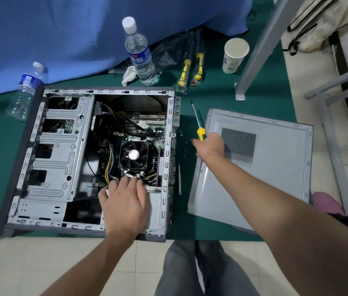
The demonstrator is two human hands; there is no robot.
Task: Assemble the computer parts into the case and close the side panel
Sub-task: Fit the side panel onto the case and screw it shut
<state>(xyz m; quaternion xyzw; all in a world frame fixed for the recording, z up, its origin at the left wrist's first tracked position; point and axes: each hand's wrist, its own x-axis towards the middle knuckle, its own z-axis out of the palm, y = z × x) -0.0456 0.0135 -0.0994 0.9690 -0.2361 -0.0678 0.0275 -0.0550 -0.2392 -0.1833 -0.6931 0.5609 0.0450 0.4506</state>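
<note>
Green mat [211,99] over pale floor tiles, blue cloth [40,28] along the far side. Open computer case [169,116] lay on its side at left, long axis running near to far, open face up. Cooler fan [134,154] sat mid-case. Left hand [126,201] rested inside just near of the fan, fingers curled down onto the parts there; whether it gripped anything could not be told. Right hand [209,146] wrapped the yellow-handled screwdriver [197,120], shaft pointing far and slightly left. Side panel [264,189] lay flat to the right, vent grille up. Water bottle [140,52] stood far; its blue label unreadable.
</note>
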